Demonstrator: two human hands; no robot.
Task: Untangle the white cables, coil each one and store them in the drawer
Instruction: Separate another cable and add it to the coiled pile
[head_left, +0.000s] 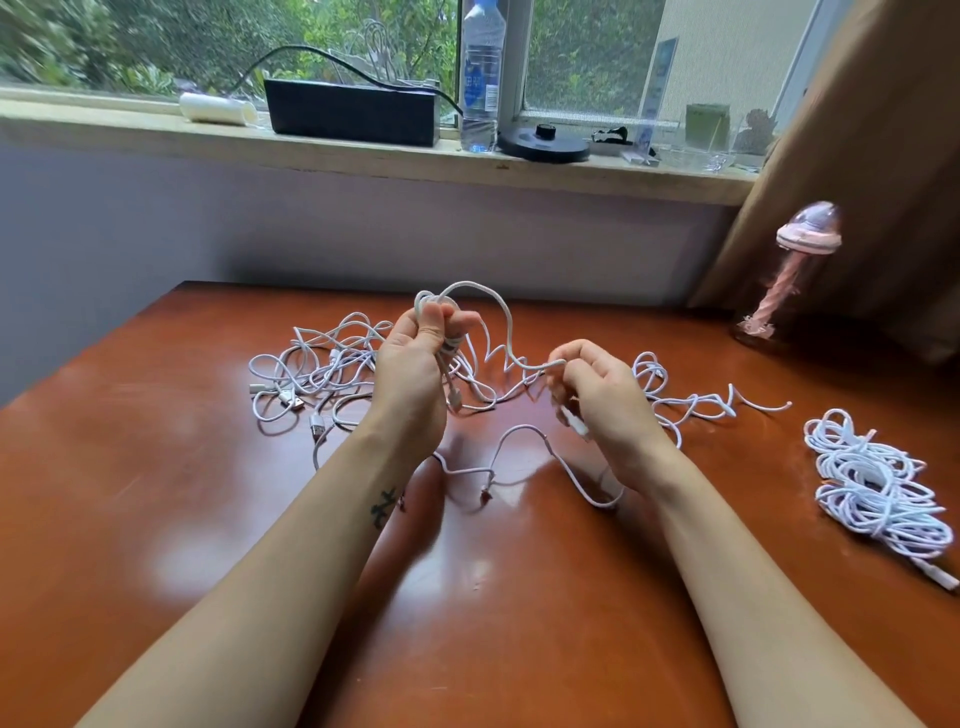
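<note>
1. The brown table fills the lower view, and every white cable lies on or above it.
2. A tan curtain hangs at the far right.
3. The sill runs across the back, under the window.
4. The tangle of white cables sprawls on the table just behind and left of the left hand, with several plugs showing.
5. A pile of coils sits near the right edge, well apart from the tangle.
6. A black box rests on the sill, with a clear bottle upright beside it.
7. A jar with a pink lid stands at the far right corner of the table.
8. The left hand is raised above the table, its fingers curled round small loops of one cable.
9. The right hand pinches the same cable between thumb and fingers; the cable arches up between the two hands.
10. A loose strand trails on the table behind the right hand.
11. A thin strand loops on the table between the wrists.
12. A white plug hangs just below the right palm.
</note>
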